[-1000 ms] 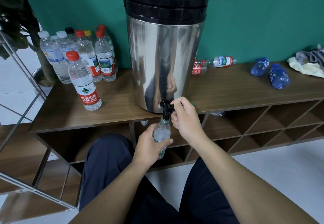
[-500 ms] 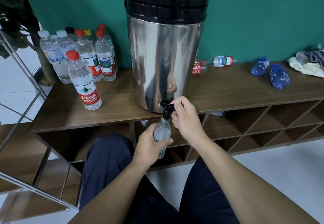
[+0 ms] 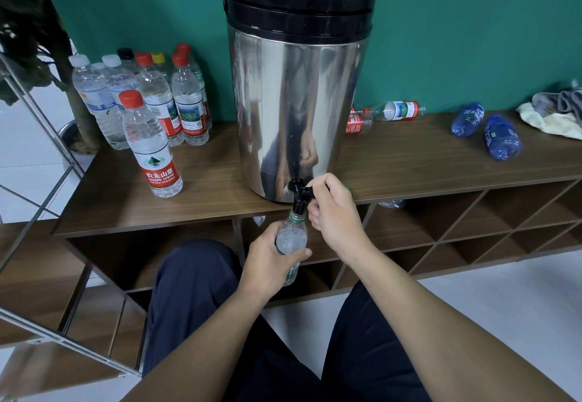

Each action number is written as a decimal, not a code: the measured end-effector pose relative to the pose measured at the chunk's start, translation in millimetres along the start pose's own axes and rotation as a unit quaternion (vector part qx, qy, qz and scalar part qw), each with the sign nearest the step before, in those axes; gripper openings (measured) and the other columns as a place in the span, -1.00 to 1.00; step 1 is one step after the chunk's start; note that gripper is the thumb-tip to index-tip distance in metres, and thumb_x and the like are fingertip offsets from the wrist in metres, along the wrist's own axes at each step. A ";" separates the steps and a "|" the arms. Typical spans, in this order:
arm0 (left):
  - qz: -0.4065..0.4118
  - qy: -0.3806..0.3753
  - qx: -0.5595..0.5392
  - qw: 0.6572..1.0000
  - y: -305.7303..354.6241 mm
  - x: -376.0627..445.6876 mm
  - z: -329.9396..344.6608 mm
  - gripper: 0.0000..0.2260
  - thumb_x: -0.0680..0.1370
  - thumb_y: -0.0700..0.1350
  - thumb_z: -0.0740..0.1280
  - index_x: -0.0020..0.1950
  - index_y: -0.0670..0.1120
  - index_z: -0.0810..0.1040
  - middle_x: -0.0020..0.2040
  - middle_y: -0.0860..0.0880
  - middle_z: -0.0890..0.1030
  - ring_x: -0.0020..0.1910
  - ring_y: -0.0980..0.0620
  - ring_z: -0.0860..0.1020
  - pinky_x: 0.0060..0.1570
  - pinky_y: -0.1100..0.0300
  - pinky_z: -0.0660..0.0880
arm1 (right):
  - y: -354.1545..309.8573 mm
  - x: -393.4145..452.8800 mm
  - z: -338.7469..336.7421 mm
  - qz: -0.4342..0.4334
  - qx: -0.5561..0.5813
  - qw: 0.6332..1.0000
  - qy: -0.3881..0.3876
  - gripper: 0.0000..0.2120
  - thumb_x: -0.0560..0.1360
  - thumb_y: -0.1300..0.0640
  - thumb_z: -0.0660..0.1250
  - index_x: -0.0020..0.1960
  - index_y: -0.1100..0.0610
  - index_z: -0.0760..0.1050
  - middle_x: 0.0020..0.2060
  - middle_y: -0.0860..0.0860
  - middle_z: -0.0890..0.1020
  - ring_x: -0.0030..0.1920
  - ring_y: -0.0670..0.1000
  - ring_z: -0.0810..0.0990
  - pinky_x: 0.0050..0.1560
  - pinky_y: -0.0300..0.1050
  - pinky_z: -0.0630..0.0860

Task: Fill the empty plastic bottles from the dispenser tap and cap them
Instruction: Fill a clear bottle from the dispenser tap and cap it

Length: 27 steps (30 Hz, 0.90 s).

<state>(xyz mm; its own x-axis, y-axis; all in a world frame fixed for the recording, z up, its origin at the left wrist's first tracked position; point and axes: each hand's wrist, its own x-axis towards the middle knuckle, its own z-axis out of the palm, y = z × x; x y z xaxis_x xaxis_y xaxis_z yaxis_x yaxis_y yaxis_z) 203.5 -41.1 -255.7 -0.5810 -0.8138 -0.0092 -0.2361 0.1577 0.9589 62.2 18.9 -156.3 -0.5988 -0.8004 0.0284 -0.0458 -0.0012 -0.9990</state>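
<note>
The right hand (image 3: 337, 215) has its fingers (image 3: 318, 189) curled round the small black plastic tap (image 3: 299, 192) at the foot of the tall stainless-steel dispenser with a black lid (image 3: 299, 93). Just below those fingers, the left hand (image 3: 271, 260) grips a clear plastic bottle with a green neck ring (image 3: 291, 238), fingers wrapped round its body and thumb across the front; the bottle's uncapped mouth sits right under the spout, upright, in front of the edge of the brown wooden tabletop (image 3: 220, 187). How full it is I cannot tell.

Left of the hands, on the tabletop, a capped clear bottle with a red cap and red label (image 3: 151, 146) stands alone; behind it, against the green wall, stands a cluster of capped clear bottles with white, red, yellow and black caps (image 3: 141, 96). Right of the hands, behind the dispenser, two clear bottles with red-and-white labels (image 3: 400, 111) lie on their sides. Further right lie two blue plastic bottles (image 3: 500, 137), and beyond them a heap of pale and grey cloth (image 3: 557, 111)
</note>
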 end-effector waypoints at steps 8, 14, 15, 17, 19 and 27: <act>0.000 0.001 0.002 1.000 -0.8 1.0 0.6 -0.46 0.47 0.00 0.73 0.38 0.15 0.62 0.15 0.21 0.74 0.16 0.29 0.67 0.26 0.15 0.63 | -2.0 -1.3 0.2 0.001 0.002 1.000 -0.001 -0.79 0.78 0.16 0.17 0.02 0.10 0.51 -0.41 -0.07 0.32 -0.37 -0.02 0.30 -0.42 -0.17 0.23; 0.002 0.001 -0.006 1.000 -5.0 3.4 1.6 -0.43 0.45 -0.02 0.74 0.40 0.13 0.63 0.17 0.18 0.75 0.18 0.22 0.70 0.30 0.01 0.66 | -3.0 -1.0 1.2 -0.002 -0.004 1.000 0.003 -0.75 0.78 0.18 0.17 -0.05 0.05 0.48 -0.42 -0.07 0.29 -0.39 -0.03 0.27 -0.40 -0.14 0.19; 0.001 0.001 -0.006 1.000 -5.7 3.7 1.6 -0.43 0.45 0.00 0.74 0.40 0.14 0.63 0.18 0.18 0.75 0.19 0.21 0.70 0.31 0.00 0.66 | -2.6 -0.8 0.9 -0.002 -0.005 1.000 0.004 -0.75 0.78 0.18 0.17 -0.06 0.04 0.49 -0.42 -0.07 0.30 -0.39 -0.03 0.28 -0.40 -0.14 0.20; 0.000 0.001 -0.007 1.000 -6.1 3.7 1.4 -0.43 0.44 0.01 0.73 0.40 0.16 0.62 0.18 0.18 0.75 0.19 0.20 0.70 0.31 -0.02 0.67 | -2.1 -0.7 0.2 -0.002 -0.009 1.000 0.004 -0.74 0.78 0.17 0.17 -0.06 0.02 0.49 -0.42 -0.07 0.31 -0.38 -0.03 0.29 -0.40 -0.15 0.21; -0.001 0.000 -0.009 1.000 -5.5 3.6 1.5 -0.44 0.45 0.00 0.73 0.39 0.16 0.63 0.18 0.19 0.75 0.19 0.20 0.70 0.32 -0.02 0.66 | -1.8 -0.6 0.2 -0.003 -0.011 1.000 0.003 -0.75 0.78 0.16 0.17 -0.04 0.02 0.50 -0.41 -0.07 0.31 -0.38 -0.03 0.30 -0.40 -0.14 0.21; -0.008 0.000 -0.014 1.000 -3.2 3.1 1.8 -0.46 0.45 -0.03 0.74 0.37 0.15 0.64 0.16 0.20 0.75 0.17 0.23 0.70 0.32 -0.04 0.67 | -1.7 -1.5 0.1 -0.006 -0.012 1.000 0.002 -0.76 0.78 0.15 0.18 -0.03 0.03 0.50 -0.42 -0.08 0.32 -0.38 -0.03 0.30 -0.39 -0.13 0.22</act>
<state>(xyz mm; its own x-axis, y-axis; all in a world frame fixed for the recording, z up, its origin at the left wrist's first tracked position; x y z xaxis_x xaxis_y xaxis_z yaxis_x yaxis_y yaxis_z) 201.1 -43.1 -259.3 -0.5770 -0.8164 -0.0243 -0.2235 0.1293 0.9661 63.3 20.0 -154.6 -0.6015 -0.7979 0.0398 -0.0718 0.0044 -0.9974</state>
